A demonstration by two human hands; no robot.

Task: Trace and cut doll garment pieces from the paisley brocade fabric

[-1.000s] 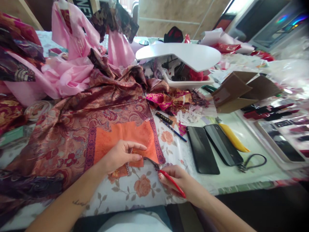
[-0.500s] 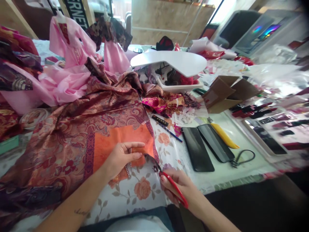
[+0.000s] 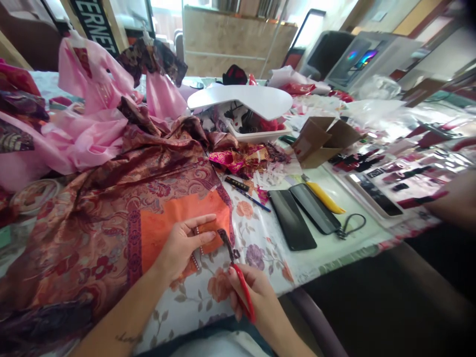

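Note:
My left hand (image 3: 182,243) pinches a small orange fabric piece (image 3: 211,242) between thumb and fingers. Strings of small pale beads (image 3: 195,261) hang at that hand. My right hand (image 3: 249,287) is closed around red-handled scissors (image 3: 243,292). Their dark blades (image 3: 226,245) point away from me, at the right edge of the held piece; whether they touch it I cannot tell. Beneath my hands lie an orange sheet (image 3: 156,230), a patterned reddish brocade cloth (image 3: 100,223) and a floral table cover (image 3: 219,285).
Right of my hands lie a black phone-like slab (image 3: 292,220), a dark case (image 3: 315,208), a yellow pouch (image 3: 325,197) and a blue pencil (image 3: 253,199). Farther back stand a cardboard box (image 3: 316,144) and pink dresses (image 3: 94,74). Another person's blurred arm (image 3: 455,201) enters at right.
My view has swung slightly to the right. The scissors have turned more upright, pointing more straight ahead. My left hand keeps its pinch, and another person's arm now shows at the right edge.

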